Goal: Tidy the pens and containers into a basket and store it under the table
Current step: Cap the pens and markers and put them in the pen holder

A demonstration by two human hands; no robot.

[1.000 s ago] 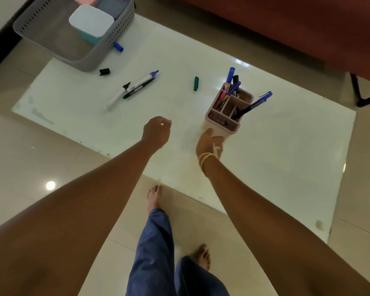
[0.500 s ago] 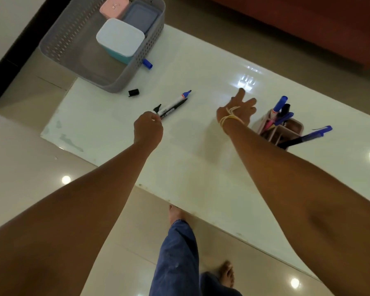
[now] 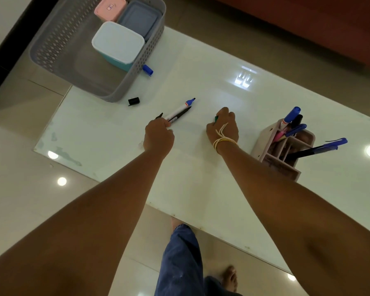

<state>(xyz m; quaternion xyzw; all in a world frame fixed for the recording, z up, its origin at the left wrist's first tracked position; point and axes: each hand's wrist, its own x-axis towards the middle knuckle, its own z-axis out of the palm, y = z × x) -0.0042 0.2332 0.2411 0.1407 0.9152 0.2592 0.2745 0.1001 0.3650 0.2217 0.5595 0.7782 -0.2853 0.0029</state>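
Note:
My left hand (image 3: 158,135) pinches the near ends of the loose pens on the white table (image 3: 201,178): a white marker with a blue tip (image 3: 179,108) and a thin black pen (image 3: 183,113) beside it. My right hand (image 3: 223,127) is closed over a small green pen cap (image 3: 216,119), which peeks out at its left side. A grey perforated basket (image 3: 51,45) at the far left corner holds a white-lidded teal box (image 3: 118,44), a pink box (image 3: 110,7) and a grey-blue box (image 3: 139,20). A pink pen holder (image 3: 284,152) with several pens stands at the right.
A black cap (image 3: 134,101) and a blue cap (image 3: 147,70) lie on the table next to the basket. A dark red sofa (image 3: 308,24) runs along the far side. My leg in blue trousers (image 3: 179,259) and bare feet stand at the near table edge on glossy tiles.
My left hand has reached forward and closed on the ends of the pens. My right hand went from open above the table to closed over the green cap. The view shifted closer.

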